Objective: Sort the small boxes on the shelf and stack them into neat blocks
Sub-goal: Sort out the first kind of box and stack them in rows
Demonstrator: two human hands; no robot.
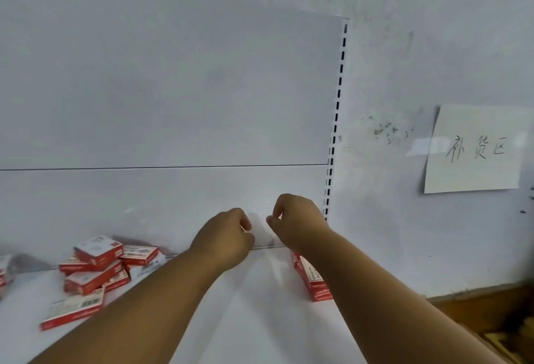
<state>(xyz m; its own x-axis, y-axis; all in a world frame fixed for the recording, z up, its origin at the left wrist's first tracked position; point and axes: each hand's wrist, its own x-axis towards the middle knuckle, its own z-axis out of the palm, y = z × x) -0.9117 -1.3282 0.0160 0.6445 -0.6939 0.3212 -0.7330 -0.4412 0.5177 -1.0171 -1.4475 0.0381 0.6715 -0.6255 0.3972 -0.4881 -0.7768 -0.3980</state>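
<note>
At the back of the white shelf [260,306], in the single head view, we find both hands raised close together, just short of the rear panel [173,89]. We note the left hand [225,240] with fingers curled inward, but the back of the hand hides what, if anything, it pinches; we cannot tell. We note the right hand [296,220] with thumb and forefinger drawn toward each other and apparently nothing between them, though the blur prevents a firm finding. We judge the hands to be between boxes, or squaring something too small to resolve. The task's goods lie in two groups. To the left, a loose heap of red-and-white boxes [95,265] sits tumbled at mixed angles, with one red-and-white box [72,311] lying apart toward the front edge and further boxes [3,272] cut off at the frame's left border. To the right, beneath the right forearm, a tidy row of boxes [313,281] stands against the shelf's end beside the slotted upright [335,120]; we take this to be the block under construction, set against the end so the rows stay aligned. On the wall [404,45] beyond, a handwritten paper sign [474,149] is taped. Most of the sorting remains outstanding.
</note>
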